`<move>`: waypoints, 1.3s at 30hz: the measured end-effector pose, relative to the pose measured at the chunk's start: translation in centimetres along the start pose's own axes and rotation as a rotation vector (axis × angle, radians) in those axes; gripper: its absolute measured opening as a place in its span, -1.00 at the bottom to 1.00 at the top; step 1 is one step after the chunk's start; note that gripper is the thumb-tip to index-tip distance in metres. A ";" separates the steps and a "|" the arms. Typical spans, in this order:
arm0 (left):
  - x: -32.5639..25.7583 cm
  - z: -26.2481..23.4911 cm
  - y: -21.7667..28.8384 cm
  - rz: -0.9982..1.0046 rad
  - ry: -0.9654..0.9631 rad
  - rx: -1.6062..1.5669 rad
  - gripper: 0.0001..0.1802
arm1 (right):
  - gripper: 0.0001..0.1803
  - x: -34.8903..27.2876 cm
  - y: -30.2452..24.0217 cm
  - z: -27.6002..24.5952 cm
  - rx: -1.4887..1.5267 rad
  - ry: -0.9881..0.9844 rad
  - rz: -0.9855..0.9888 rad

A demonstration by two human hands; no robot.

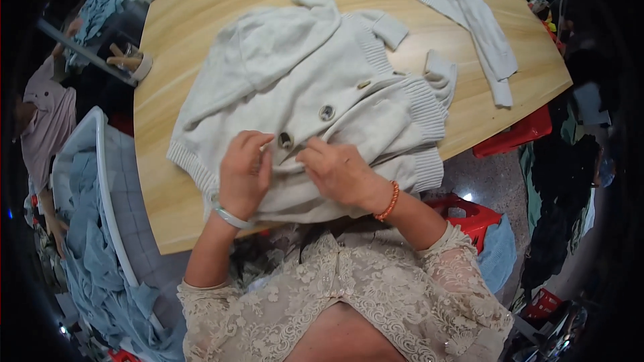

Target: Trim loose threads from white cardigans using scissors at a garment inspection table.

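Observation:
A cream knitted cardigan with ribbed hems and large dark buttons lies spread on the wooden table before me. At its near part, my right hand pinches the knit near the front edge. Just left of a button is my left hand, its fingers curled toward the thumb; what lies between the tips is too small to make out. A second large button sits further up the front. Folds hide part of the button edge.
Another cream knit piece lies at the table's far right. Left of the table stands a white-rimmed bin of blue-grey garments. Red plastic stools are at the right. A person in pink is at the far left.

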State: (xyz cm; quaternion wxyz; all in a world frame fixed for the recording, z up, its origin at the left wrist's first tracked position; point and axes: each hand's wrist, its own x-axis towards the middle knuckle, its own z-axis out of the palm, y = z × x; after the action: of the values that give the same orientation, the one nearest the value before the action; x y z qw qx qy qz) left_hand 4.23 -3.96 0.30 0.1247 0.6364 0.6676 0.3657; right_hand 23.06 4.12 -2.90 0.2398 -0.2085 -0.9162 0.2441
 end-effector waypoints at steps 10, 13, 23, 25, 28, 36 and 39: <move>1.4 1.6 -0.3 0.121 -0.175 0.123 -0.76 | -0.83 -0.9 -0.6 0.5 -0.051 0.033 0.046; 1.3 1.8 0.0 0.087 -0.170 0.200 -0.69 | -0.91 -0.4 -0.8 0.5 -0.063 0.071 -0.014; 2.1 1.4 -1.9 -0.198 -0.350 -0.293 -0.88 | -0.80 -1.0 -0.4 1.5 -0.030 0.099 0.004; 1.7 1.5 -2.2 -0.327 -0.347 -0.523 -0.91 | -0.79 -0.8 -0.4 1.5 -0.023 0.110 0.019; 1.7 1.5 -2.5 -0.400 -0.354 -0.643 -0.91 | -0.70 -0.4 -0.8 1.3 0.051 0.224 -0.009; 1.5 1.4 -2.7 -0.436 -0.380 -0.673 -0.87 | -0.59 -0.4 -1.3 0.9 -0.023 0.220 0.023; 0.3 0.8 -1.8 -0.238 -0.389 -0.547 -0.71 | -0.61 -0.5 -0.8 1.3 0.052 0.196 0.079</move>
State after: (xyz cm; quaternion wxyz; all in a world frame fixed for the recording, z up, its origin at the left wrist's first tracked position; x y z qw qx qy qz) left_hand 3.30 -3.22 -1.38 0.4568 0.5548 0.5784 0.3859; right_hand 22.58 2.79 -3.69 0.3238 -0.2612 -0.8727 0.2555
